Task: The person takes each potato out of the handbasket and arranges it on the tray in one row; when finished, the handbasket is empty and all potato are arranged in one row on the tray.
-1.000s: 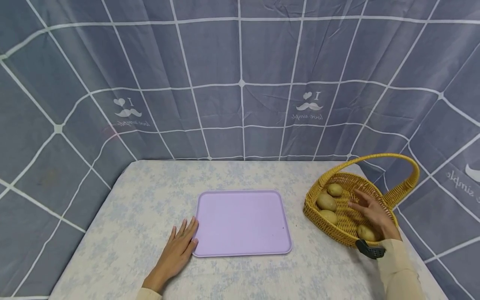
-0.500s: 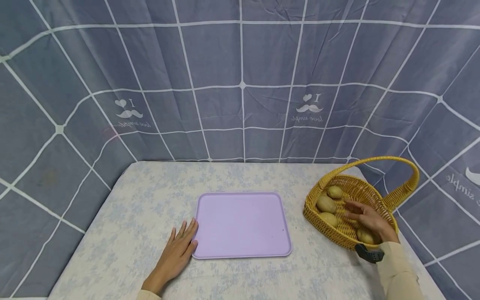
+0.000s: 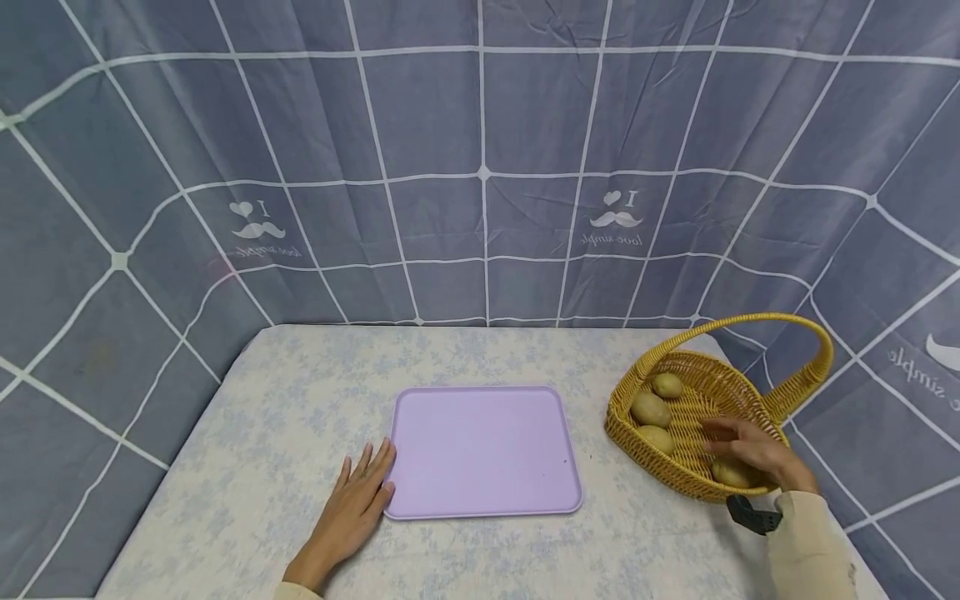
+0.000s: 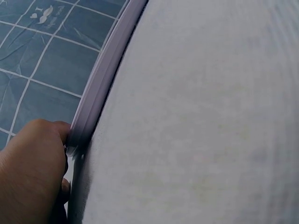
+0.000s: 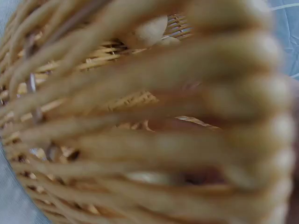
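In the head view my left hand (image 3: 348, 508) lies with fingers spread on the cloth, touching the left edge of a lilac tray (image 3: 483, 454). The left wrist view shows its thumb against the tray rim (image 4: 100, 77). My right hand (image 3: 753, 452) reaches into a yellow wicker basket (image 3: 660, 475), its fingers loosely extended above a potato (image 3: 733, 473) that it partly covers. More potatoes line the basket's left side: a small one (image 3: 667, 385), a larger one (image 3: 651, 409) and another (image 3: 656, 438). Basket weave (image 5: 140, 144) hides most of the right hand in the right wrist view.
A pale floral cloth (image 3: 322, 375) covers the table. The basket's tall arched handle (image 3: 750, 318) rises over it. A dark blue curtain with white grid lines (image 3: 420, 217) hangs behind and at both sides.
My right hand has lowered toward the near side of the basket, over the nearest potato. My left hand and the tray stay in place.
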